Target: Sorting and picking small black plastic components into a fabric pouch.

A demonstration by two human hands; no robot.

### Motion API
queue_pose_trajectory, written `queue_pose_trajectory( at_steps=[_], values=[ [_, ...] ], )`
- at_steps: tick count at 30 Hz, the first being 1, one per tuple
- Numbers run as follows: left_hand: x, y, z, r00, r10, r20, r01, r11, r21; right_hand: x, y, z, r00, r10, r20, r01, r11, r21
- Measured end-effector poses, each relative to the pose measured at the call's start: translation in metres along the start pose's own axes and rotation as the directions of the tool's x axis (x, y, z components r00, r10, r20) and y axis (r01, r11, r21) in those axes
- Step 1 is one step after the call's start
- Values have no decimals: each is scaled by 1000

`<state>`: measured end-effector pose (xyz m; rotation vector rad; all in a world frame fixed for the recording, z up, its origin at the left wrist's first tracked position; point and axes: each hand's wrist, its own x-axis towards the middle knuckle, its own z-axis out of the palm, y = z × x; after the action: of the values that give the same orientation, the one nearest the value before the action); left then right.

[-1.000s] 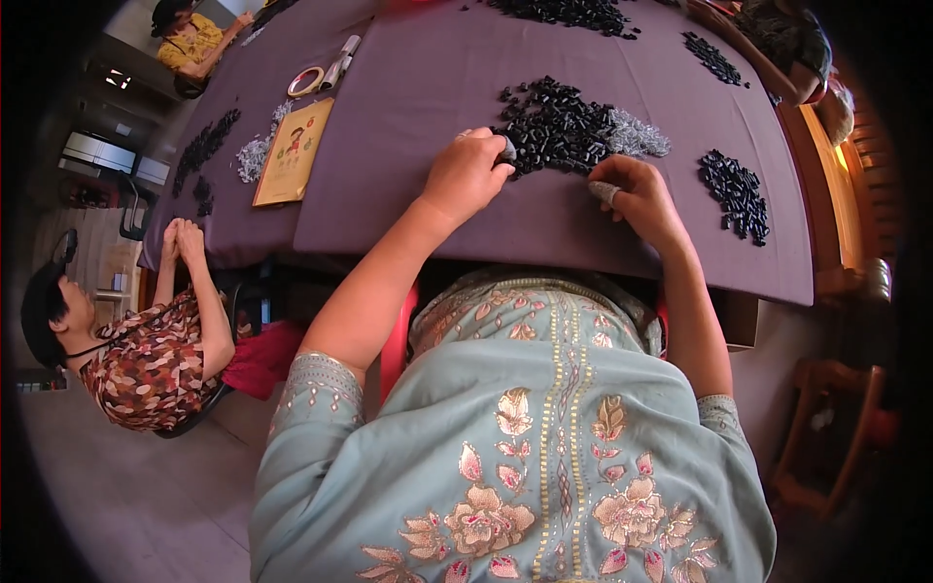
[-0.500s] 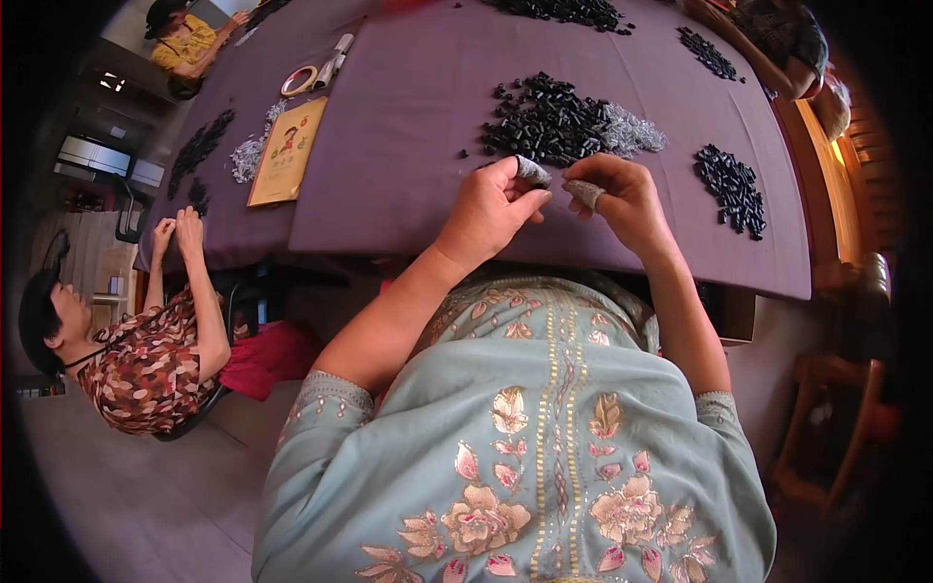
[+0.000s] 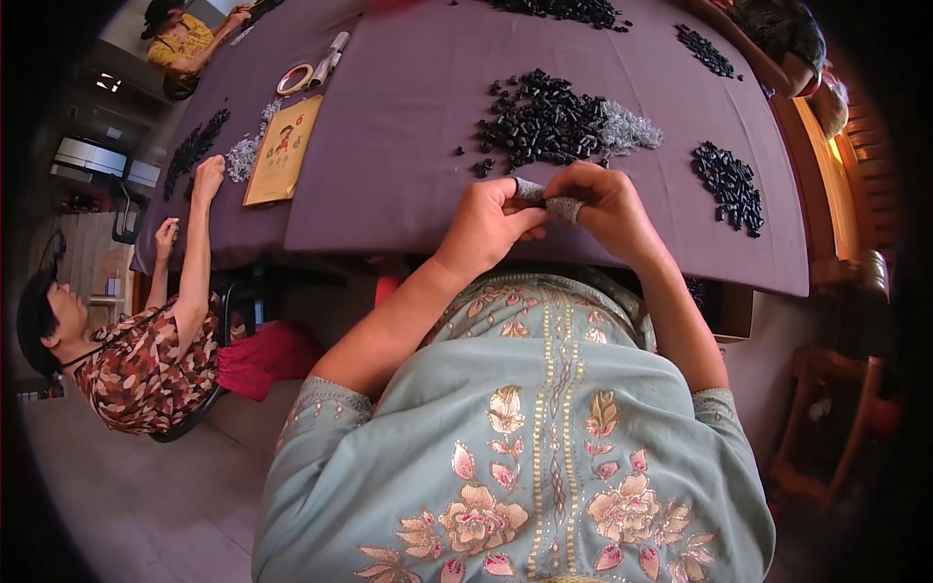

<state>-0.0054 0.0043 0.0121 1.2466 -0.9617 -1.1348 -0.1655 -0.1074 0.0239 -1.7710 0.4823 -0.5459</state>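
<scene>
Above near edge of cloth-covered bench, head view: left hand and right hand meet, fingers bent inward; cannot tell whether anything is gripped between them. Grey finger wrap on each. Just beyond hands, heap of small black pieces, clear pieces touching its right side. Another black pile farther right. Well to left, yellow booklet, tape roll beyond it. Co-worker seated at left.

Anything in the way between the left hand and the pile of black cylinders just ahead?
Nothing visible: purple tablecloth shows between the left hand and the pile of black cylinders; a few loose cylinders lie at the pile's near left edge.
</scene>
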Motion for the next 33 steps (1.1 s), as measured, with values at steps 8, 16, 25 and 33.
queue_pose_trajectory(
  at_steps=[8,16,25,33],
  values=[
    [-5,-5,-9,998,-54,16,54,999,8,-2,-8,6,996,65,56,-65,998,-3],
    [-8,-2,-13,995,-103,4,103,995,10,0,-9,12,999,-6,42,7,999,-41],
    [-42,3,-41,973,-228,-45,212,949,-232,2,-16,32,957,-209,202,213,977,1],
    [-47,0,-69,973,-61,-223,58,998,-23,29,-28,31,990,-131,46,138,887,-441]
  ],
)
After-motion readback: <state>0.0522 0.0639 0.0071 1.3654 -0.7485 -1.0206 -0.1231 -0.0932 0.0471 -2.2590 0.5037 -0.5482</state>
